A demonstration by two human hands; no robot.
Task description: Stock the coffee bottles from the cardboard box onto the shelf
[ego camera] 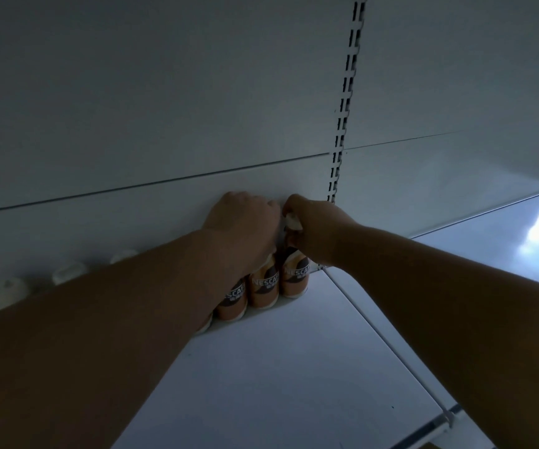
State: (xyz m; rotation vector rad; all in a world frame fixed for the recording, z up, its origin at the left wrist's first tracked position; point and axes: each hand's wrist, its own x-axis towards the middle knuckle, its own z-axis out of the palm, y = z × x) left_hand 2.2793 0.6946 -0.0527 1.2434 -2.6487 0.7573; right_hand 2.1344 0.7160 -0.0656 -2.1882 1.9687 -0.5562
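1. White metal back panel (pixel 164 108) fills most of the view, pretty dim, with a slotted upright (pixel 342 124) running down it right of centre.
2. The shelf (pixel 277 367) is plain white too, bare at the front. Its front edge is cut off at the bottom right, so can't see much there.
3. Both forearms reach in from the bottom corners and cover a big chunk of the row at the back.
4. Coffee bottles (pixel 264 288) stand in a line against the back panel, near the upright. Three orange-brown labels show, lettering only partly readable ("NESCA..."). Further left, only pale caps (pixel 5 294) poke out above the left forearm, and the bodies are hidden.
5. Left hand (pixel 245 218) sits on top of the bottles, fingers curled down behind them. Whether it's actually gripping one, I can't tell; the fingertips are out of sight.
6. Right hand (pixel 316 228) is pinched around the pale cap of the rightmost bottle (pixel 295 277), which stands on the shelf at the end of the row.
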